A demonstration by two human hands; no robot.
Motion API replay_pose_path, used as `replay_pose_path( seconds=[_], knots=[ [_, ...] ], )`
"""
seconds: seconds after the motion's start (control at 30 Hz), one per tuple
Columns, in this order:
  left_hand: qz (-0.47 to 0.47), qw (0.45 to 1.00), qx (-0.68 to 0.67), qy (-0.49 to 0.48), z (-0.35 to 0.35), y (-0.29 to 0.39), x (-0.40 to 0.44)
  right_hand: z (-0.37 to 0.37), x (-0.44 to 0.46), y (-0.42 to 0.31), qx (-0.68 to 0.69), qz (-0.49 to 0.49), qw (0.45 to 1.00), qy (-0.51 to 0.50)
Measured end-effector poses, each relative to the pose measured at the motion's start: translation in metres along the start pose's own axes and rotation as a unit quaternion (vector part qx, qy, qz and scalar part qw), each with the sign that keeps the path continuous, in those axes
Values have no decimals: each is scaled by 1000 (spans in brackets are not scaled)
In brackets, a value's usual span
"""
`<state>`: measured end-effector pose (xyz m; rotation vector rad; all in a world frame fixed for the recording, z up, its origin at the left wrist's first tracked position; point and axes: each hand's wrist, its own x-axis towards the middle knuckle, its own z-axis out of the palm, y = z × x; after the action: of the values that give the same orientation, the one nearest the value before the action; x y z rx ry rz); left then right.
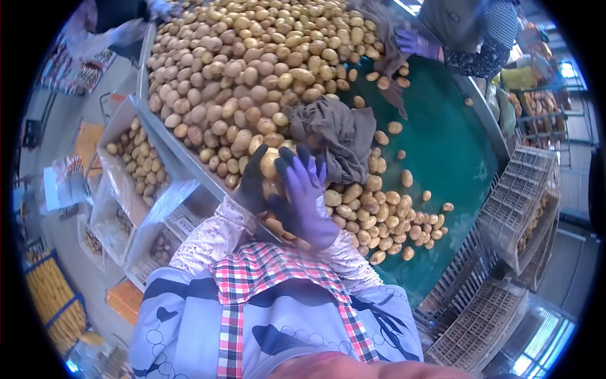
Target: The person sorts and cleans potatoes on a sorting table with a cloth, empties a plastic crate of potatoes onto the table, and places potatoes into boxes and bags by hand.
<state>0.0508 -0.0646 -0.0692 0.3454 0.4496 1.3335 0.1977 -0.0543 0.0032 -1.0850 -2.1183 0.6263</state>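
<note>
Potatoes [269, 163] sit between our left hand [253, 183] and right hand [305, 192], at the pile's near edge on the counter [451, 155]. Can't tell if either hand grips. Best: cupped palms, light even pressure, fingers clear of the grey cloth [341, 136] beside our right.
</note>
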Motion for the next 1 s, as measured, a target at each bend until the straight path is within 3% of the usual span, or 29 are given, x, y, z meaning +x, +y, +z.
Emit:
replay_pose_path(
  seconds=[0.07, 0.1, 0.13, 0.2, 0.23, 0.27, 0.3, 0.33, 0.4, 0.43, 0.47, 0.5, 0.57, 0.67, 0.73, 0.77, 0.8, 0.87, 0.93, 0.97, 1.0],
  knots=[
    [-51, 995, -84, 10, 18, 18, 5, -5, -9, 6, 187, 97, 977, 44],
    [-85, 992, -92, 6, 3, 14, 3, -7, 7, 26, 208, 27, 971, 118],
    [-119, 988, -100, 3, -12, 10, 2, -14, 10, 32, 204, 120, 956, 176],
    [-170, 949, -259, -60, -34, 9, 3, -28, 7, 77, 20, 168, 968, 187],
    [-192, 920, -330, -90, -44, 16, 2, -27, -1, 95, -152, 169, 961, 160],
    [-111, 950, -261, -134, -47, 26, -2, -24, -6, 113, -232, 161, 952, 119],
    [-22, 968, -188, -164, -50, 36, -8, -10, -13, 132, -192, 167, 962, 102],
    [67, 974, -124, -178, -53, 45, -13, 2, -10, 129, -2, 246, 967, 68],
    [98, 981, -89, -143, -89, 70, -41, 35, -36, 177, -300, 108, 945, 68],
    [113, 983, -72, -124, -107, 82, -55, 36, -28, 175, -289, 131, 944, 93],
    [151, 973, -139, -109, -46, 125, -77, 34, -26, 184, -266, 148, 950, 67],
    [168, 967, -166, -92, -40, 147, -88, 22, 7, 140, -194, 345, 917, -43],
    [185, 965, -174, -65, -55, 169, -108, 22, -6, 152, 81, 320, 931, 157],
    [161, 975, -149, -17, -164, 212, -154, 26, 3, 147, 49, 325, 936, 125],
    [140, 984, 26, 106, -172, 231, -155, 37, 0, 158, 64, 340, 928, 141],
    [127, 952, 194, 197, -141, 248, -153, 31, -4, 158, 62, 351, 919, 169],
    [101, 925, 281, 234, -133, 252, -149, 21, -1, 145, 99, 350, 908, 208],
    [108, 882, 348, 299, -149, 259, -145, 23, 13, 113, 212, 332, 877, 277],
    [133, 838, 387, 362, -170, 262, -134, 11, 22, 98, 133, 256, 913, 288],
    [149, 816, 405, 385, -178, 261, -123, 5, 29, 91, -26, 205, 943, 261],
    [166, 794, 422, 405, -179, 258, -114, -4, 45, 63, 39, 238, 931, 275]
  ],
)
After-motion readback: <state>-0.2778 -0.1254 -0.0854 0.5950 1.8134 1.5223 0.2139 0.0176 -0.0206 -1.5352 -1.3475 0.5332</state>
